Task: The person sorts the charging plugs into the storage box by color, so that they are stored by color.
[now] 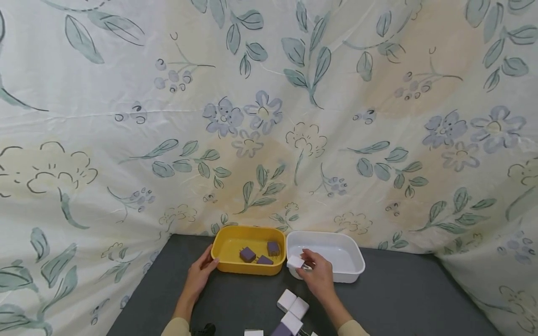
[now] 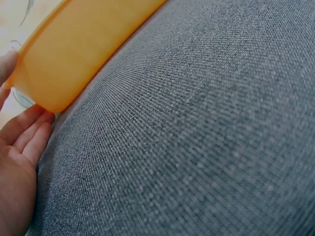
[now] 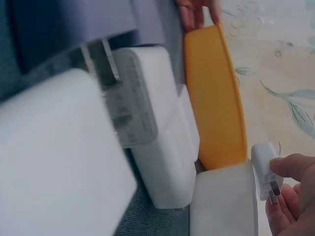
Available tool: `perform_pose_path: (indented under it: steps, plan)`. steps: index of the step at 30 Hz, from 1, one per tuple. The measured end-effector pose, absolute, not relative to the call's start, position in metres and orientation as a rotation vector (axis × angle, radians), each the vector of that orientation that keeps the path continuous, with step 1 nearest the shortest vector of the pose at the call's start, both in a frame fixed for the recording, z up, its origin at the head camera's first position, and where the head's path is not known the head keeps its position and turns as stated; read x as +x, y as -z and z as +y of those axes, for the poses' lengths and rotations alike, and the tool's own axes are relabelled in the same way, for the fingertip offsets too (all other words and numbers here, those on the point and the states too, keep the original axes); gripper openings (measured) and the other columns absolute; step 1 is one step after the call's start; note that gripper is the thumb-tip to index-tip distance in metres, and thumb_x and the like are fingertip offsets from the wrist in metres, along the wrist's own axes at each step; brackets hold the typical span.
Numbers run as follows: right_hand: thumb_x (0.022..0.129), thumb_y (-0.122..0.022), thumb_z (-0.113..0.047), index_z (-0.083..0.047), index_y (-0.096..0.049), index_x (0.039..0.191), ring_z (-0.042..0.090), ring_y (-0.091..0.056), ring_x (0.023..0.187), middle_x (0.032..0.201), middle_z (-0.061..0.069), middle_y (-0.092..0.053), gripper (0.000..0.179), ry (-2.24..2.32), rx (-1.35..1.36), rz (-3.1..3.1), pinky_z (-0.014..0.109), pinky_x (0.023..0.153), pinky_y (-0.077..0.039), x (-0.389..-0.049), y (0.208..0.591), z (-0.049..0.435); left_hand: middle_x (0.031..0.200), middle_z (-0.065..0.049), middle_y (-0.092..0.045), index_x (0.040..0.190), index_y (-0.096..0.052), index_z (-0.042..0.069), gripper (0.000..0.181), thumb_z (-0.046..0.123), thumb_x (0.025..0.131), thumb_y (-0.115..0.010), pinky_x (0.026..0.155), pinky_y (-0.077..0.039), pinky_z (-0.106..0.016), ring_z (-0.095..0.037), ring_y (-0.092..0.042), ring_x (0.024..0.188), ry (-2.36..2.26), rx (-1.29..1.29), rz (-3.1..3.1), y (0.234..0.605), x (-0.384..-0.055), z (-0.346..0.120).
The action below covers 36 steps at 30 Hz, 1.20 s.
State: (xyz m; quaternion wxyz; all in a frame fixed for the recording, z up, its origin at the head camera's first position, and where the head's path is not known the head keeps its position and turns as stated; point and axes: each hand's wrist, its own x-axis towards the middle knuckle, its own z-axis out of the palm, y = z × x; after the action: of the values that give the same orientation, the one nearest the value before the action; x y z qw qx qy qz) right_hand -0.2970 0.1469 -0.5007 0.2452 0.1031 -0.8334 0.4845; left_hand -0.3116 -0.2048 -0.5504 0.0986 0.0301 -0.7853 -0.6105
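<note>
A yellow plastic bin (image 1: 252, 269) stands at the back of the dark table, with several purple plug chargers (image 1: 247, 255) inside. My left hand (image 1: 199, 275) holds its left end, the thumb at the front corner and the fingers along the side. To its right stands a white plastic bin (image 1: 350, 275). My right hand (image 1: 318, 274) pinches a white plug charger (image 3: 263, 164) between thumb and fingers, above the white bin's front left rim. Two metal prongs stick out of that charger in the right wrist view.
Nearer me on the table lie several white chargers (image 1: 292, 322) in a cluster, beside a purple charger (image 1: 281, 330). Another white charger (image 1: 254, 332) shows at the bottom edge, near a small black object (image 1: 207, 329). A floral cloth (image 1: 269, 140) hangs behind the bins.
</note>
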Motion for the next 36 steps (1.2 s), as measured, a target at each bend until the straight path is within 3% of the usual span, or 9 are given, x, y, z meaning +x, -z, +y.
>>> perform_pose_path:
  steps: [19, 31, 36]
  plan:
    - [0.061, -0.081, 0.001, 0.001, -0.064, 0.111, 0.023, -0.067, 0.085, 0.093, 0.01, -0.069, 0.053, -1.227, 0.061, -2.275, 0.033, 0.079, -0.055, -0.311, 0.503, 0.161, 0.143, -0.003, -0.043, 0.143, -0.034, 0.026, 0.06, 0.035, 0.089, -0.058, 0.106, -0.036, -0.045, -0.021, -0.042, 0.13, 1.796, 0.107, -2.339, 0.55, -0.312, -0.205]
    - [0.061, -0.081, -0.001, 0.001, -0.063, 0.113, 0.026, -0.067, 0.086, 0.095, 0.013, -0.068, 0.055, -1.258, 0.017, -2.22, 0.034, 0.079, -0.055, -0.316, 0.497, 0.165, 0.142, -0.002, -0.044, 0.143, -0.033, 0.026, 0.061, 0.036, 0.089, -0.059, 0.104, -0.038, -0.043, -0.019, -0.044, 0.128, 1.804, 0.08, -2.33, 0.55, -0.312, -0.206]
    - [0.06, -0.081, 0.002, 0.003, -0.063, 0.112, 0.026, -0.065, 0.089, 0.095, 0.014, -0.068, 0.055, -1.329, 0.096, -2.142, 0.029, 0.079, -0.054, -0.314, 0.498, 0.172, 0.142, -0.001, -0.044, 0.143, -0.033, 0.026, 0.061, 0.036, 0.089, -0.059, 0.104, -0.038, -0.042, -0.018, -0.044, 0.129, 1.806, 0.074, -2.327, 0.552, -0.311, -0.206]
